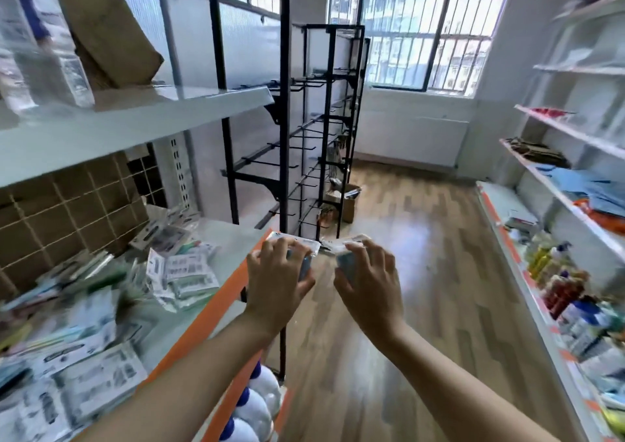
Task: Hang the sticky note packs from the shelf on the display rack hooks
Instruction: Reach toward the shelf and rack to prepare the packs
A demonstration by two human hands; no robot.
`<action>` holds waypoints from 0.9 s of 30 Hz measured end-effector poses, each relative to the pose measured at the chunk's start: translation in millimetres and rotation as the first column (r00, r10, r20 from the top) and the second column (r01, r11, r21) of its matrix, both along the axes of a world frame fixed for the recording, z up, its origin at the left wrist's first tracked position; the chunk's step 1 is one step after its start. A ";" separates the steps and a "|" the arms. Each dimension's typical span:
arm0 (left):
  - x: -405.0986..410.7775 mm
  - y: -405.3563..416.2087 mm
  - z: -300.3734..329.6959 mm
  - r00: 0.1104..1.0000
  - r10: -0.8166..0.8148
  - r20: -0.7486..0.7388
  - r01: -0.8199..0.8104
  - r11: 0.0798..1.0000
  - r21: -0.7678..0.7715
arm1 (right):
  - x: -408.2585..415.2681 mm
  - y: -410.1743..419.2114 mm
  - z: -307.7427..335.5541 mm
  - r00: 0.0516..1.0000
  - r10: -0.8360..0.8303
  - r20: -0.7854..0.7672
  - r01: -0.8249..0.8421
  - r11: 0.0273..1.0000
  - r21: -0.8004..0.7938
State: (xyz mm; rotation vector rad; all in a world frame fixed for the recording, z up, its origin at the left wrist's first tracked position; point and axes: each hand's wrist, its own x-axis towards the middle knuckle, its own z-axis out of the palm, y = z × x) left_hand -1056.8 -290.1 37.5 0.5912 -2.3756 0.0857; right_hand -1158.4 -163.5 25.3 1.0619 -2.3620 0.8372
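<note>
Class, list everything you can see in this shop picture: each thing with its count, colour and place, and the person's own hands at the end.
Sticky note packs in hand: two, clear wrap with blue pads, one per hand, in front of the rack.
Packs on shelf: many, white and green, heaped on the left shelf.
Left shelf: one, pale top with orange edge.
Display rack: black metal, hooks bare as far as visible, ahead.
Cardboard box: one, brown, on the floor beside the rack.
White bottles: several, blue caps, below the left shelf.
Right shelves: white, holding bottles and folded cloth.
Window: barred, far wall.
Left hand: grips one pack.
Right hand: grips the other.
</note>
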 end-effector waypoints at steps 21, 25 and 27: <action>-303.7 -65.0 -18.8 0.989 0.094 -0.115 -0.068 0.975 0.213 | -315.8 -97.1 -18.3 0.963 0.147 0.224 -0.128 0.987 -0.099; -346.7 -69.1 -9.5 0.976 0.191 -0.106 -0.158 0.953 0.258 | -366.1 -117.1 -14.1 0.945 0.214 0.248 -0.190 0.975 -0.116; -361.6 -72.7 -7.8 0.974 0.202 -0.100 -0.167 0.946 0.278 | -386.1 -127.0 -13.7 0.911 0.278 0.305 -0.246 0.959 -0.142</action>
